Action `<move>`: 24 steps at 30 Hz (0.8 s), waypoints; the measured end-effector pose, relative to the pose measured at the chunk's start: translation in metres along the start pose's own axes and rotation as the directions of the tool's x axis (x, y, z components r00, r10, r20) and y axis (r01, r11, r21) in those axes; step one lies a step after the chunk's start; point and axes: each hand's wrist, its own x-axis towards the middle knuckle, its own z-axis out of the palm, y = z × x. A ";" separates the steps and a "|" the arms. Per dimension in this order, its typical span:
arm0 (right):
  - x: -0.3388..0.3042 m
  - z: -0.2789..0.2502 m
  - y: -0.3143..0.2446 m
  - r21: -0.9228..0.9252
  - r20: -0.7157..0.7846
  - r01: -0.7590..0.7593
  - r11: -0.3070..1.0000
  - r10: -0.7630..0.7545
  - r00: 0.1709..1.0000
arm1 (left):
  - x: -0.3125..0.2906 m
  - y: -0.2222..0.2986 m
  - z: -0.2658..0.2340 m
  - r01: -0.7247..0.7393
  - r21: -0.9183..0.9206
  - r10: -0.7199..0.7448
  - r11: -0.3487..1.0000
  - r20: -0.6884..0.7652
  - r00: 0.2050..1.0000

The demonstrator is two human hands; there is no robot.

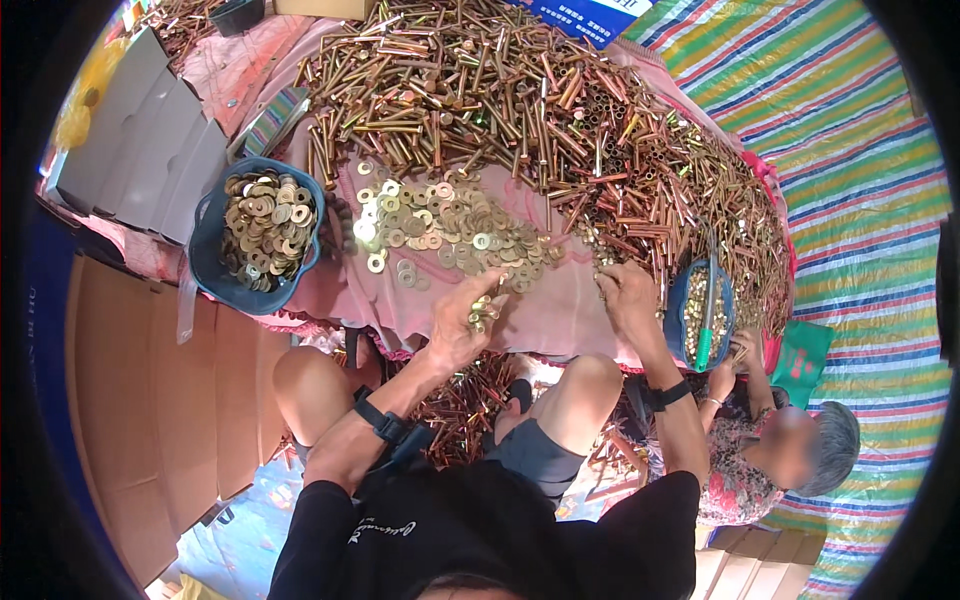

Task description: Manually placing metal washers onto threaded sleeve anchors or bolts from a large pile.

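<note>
My left hand (458, 322) is curled palm-up at the near edge of a spread of flat gold-coloured washers (420, 228). In its palm lie several small shiny gold-coloured metal pieces (485, 313), too small to name surely. My right hand (632, 298) is closed, fingertips pressed together and pointing down on the pink cloth (560, 318). Right beyond those fingertips sits a small heap of tiny gold-coloured pieces (597, 240). Whatever the right fingers pinch is hidden. Long bolts and metal sleeves (450, 90) are heaped beyond both hands.
At the left stands a blue basin (200, 235) of washers, beside a grey box (140, 140). To the right, a blue basket (672, 318) holds small gold-coloured parts, with a green-handled tool (705, 345) across it. Another person (735, 450) works at the right edge. Cardboard (170, 370) borders the left.
</note>
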 end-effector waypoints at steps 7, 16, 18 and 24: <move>0.005 0.007 0.003 -0.272 0.177 0.072 0.960 -0.024 0.984 | 0.001 -0.003 -0.001 -0.001 0.067 -0.003 0.998 0.063 0.998; 0.011 0.007 -0.016 0.036 0.166 0.157 0.987 -0.161 0.973 | 0.003 -0.010 0.001 -0.091 0.027 0.090 0.995 0.024 0.996; 0.008 0.001 -0.045 0.531 0.389 -0.339 0.776 0.132 0.912 | 0.004 -0.009 0.002 -0.177 0.008 0.178 0.984 -0.025 0.984; 0.008 -0.015 -0.112 0.702 0.396 -0.267 0.660 -0.050 0.917 | 0.001 -0.013 0.007 -0.170 -0.021 0.170 0.985 0.008 0.985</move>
